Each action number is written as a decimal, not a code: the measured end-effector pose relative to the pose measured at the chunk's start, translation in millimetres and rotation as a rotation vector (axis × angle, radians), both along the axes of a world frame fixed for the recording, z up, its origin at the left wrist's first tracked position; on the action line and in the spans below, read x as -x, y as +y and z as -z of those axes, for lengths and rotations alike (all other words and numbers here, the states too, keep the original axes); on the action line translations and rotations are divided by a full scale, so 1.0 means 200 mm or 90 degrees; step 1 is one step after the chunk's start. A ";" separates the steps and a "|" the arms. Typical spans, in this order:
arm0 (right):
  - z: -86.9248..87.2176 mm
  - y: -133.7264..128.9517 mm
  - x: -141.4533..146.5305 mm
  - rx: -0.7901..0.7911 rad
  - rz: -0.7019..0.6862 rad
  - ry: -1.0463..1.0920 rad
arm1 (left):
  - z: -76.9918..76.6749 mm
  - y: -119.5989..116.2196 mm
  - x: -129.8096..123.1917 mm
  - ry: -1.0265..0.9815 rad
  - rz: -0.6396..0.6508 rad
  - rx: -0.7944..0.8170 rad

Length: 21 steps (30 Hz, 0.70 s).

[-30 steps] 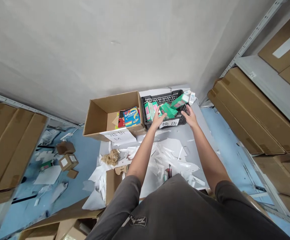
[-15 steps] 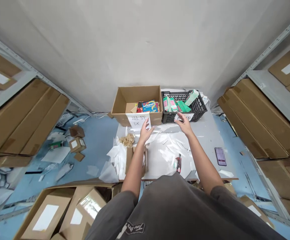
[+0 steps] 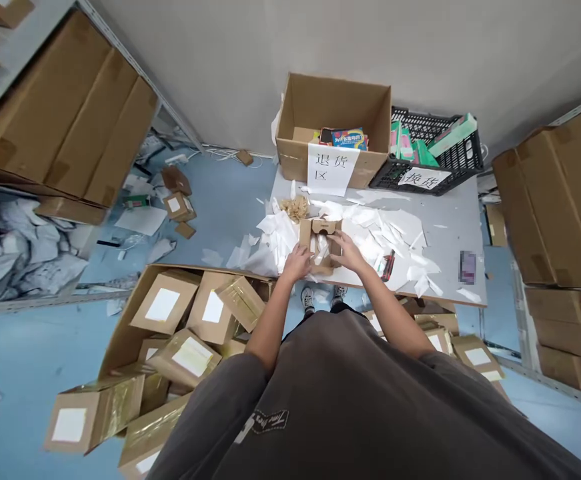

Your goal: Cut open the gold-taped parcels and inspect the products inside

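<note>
A small open cardboard box [image 3: 325, 269] stands at the table's front edge, with whitish material inside. My left hand [image 3: 297, 262] holds its left side, fingers bent against the cardboard. At its right side is my right hand [image 3: 349, 252], fingers apart and touching the flap and rim. Crumpled brown paper [image 3: 295, 208] lies just behind the box, and white paper scraps [image 3: 370, 230] spread to both sides. A red and black tool [image 3: 388, 265] rests to the right of my right hand.
Behind are a large labelled carton [image 3: 290, 157] with colourful packs and a black crate [image 3: 463, 167] with green boxes. A phone [image 3: 467, 267] lies at the right. A big carton of parcels [image 3: 120, 333] stands front left; shelves [image 3: 180, 127] flank the table.
The view has tilted down and shifted left. Both hands have come down from near the large carton and crate to the small box; my left hand has taken hold of its side.
</note>
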State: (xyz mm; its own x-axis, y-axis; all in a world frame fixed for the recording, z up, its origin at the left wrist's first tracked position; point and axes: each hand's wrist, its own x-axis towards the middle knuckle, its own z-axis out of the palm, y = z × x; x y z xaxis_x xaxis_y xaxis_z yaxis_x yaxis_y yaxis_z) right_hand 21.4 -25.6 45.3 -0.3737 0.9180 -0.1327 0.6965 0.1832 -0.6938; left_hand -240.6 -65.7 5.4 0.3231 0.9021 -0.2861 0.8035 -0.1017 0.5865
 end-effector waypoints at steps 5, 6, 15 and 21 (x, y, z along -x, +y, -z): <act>0.23 -0.28 0.07 0.107 0.036 -0.172 | 0.12 -0.13 -0.04 -0.014 -0.025 0.018; 0.26 -0.32 0.07 0.112 0.052 -0.171 | 0.14 -0.15 -0.06 -0.042 -0.042 0.012; 0.25 -0.40 0.00 0.080 0.166 -0.022 | 0.02 -0.18 -0.22 -0.158 -0.179 -0.001; 0.03 -0.52 -0.39 -0.084 0.236 0.049 | -0.23 -0.24 -0.55 -0.185 -0.143 -0.115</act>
